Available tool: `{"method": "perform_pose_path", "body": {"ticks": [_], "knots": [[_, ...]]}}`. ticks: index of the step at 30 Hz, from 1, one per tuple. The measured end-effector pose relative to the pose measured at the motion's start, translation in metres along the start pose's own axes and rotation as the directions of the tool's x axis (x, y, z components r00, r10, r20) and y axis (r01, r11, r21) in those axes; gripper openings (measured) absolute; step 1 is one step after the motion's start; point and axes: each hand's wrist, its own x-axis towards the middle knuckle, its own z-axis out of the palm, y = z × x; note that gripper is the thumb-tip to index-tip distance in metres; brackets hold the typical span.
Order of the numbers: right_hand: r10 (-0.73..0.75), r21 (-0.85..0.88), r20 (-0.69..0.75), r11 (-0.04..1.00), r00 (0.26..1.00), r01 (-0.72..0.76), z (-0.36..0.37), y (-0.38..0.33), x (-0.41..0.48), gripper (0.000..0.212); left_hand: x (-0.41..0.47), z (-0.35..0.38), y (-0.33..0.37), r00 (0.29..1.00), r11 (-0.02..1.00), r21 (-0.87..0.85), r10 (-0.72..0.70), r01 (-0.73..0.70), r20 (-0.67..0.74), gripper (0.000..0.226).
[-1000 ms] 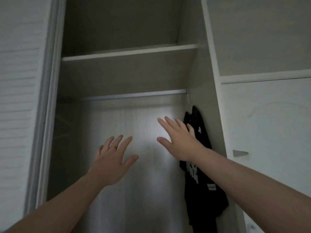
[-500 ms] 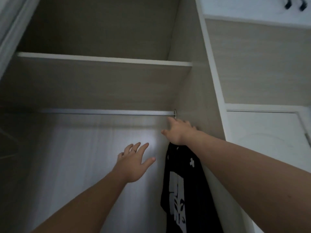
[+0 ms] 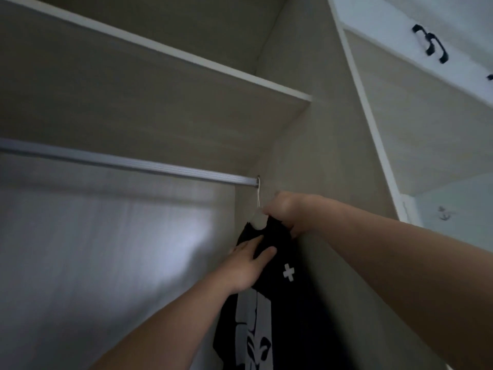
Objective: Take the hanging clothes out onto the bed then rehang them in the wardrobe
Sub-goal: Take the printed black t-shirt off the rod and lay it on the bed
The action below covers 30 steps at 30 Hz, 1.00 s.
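One black shirt [image 3: 293,303] on rail [image 3: 133,165]; right grip [image 3: 288,212] holds, left grip [image 3: 245,265] seemingly pinches.

Black T-shirt [image 3: 282,295] with white print hangs on a pale hanger [image 3: 256,218], hook over the far right end of the metal rail [image 3: 128,164], tight against the wardrobe side panel [image 3: 314,145]. Right hand [image 3: 286,209] is curled round the shirt's shoulder at the top of the hanger; left hand [image 3: 246,267] pinches the fabric just below the collar, thumb over a fold. Shelf [image 3: 186,61] sits above the rail, and black handles [image 3: 430,44] show on a door at upper right.
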Motion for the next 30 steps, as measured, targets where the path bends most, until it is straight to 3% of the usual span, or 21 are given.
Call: {"method": "perform_pose_path", "body": {"ticks": [3,5,9,11,13,15,18,23,26,30], "knots": [[0.109,0.243,0.077,0.962,0.991,-0.124,0.003,-0.001,0.012,0.023,0.004,-0.001,-0.011,0.998,0.994,-0.103,0.044,-0.038,0.053,0.091],[0.193,0.301,0.109,0.928,0.975,-0.218,0.008,-0.002,0.021,0.023,0.006,-0.002,-0.02,0.996,0.987,-0.159,0.05,-0.037,0.074,0.095],[0.279,0.254,0.115,0.919,0.953,-0.3,0.02,-0.008,0.034,0.024,0.007,0.0,-0.037,0.99,0.987,-0.16,0.051,-0.029,0.133,0.082],[0.304,0.169,0.034,0.937,0.952,-0.305,0.025,-0.012,0.039,0.019,0.006,-0.002,-0.043,0.986,0.989,-0.148,0.041,-0.017,0.162,0.079],[0.252,0.003,-0.115,0.967,0.961,-0.253,0.033,-0.016,0.043,0.018,0.006,-0.003,-0.045,0.982,0.99,-0.137,0.06,-0.036,0.18,0.08],[0.097,-0.231,-0.29,0.958,0.952,-0.168,0.045,-0.02,0.044,0.031,0.005,-0.003,-0.046,0.977,0.99,-0.122,0.097,-0.074,0.192,0.086],[-0.036,-0.416,-0.392,0.898,0.919,-0.142,0.056,-0.015,0.053,0.033,0.007,0.0,-0.046,0.973,0.986,-0.137,0.124,-0.098,0.193,0.102],[-0.108,-0.475,-0.444,0.87,0.89,-0.132,0.061,-0.008,0.054,0.025,0.009,0.011,-0.05,0.976,0.969,-0.228,0.134,-0.093,0.17,0.096],[-0.159,-0.521,-0.457,0.845,0.875,-0.118,0.062,-0.006,0.052,0.007,0.005,0.017,-0.053,0.975,0.963,-0.255,0.131,-0.083,0.177,0.091],[-0.221,-0.562,-0.492,0.819,0.842,-0.113,0.058,-0.011,0.053,0.015,0.006,0.017,-0.062,0.976,0.967,-0.227,0.154,-0.117,0.152,0.08]]}}
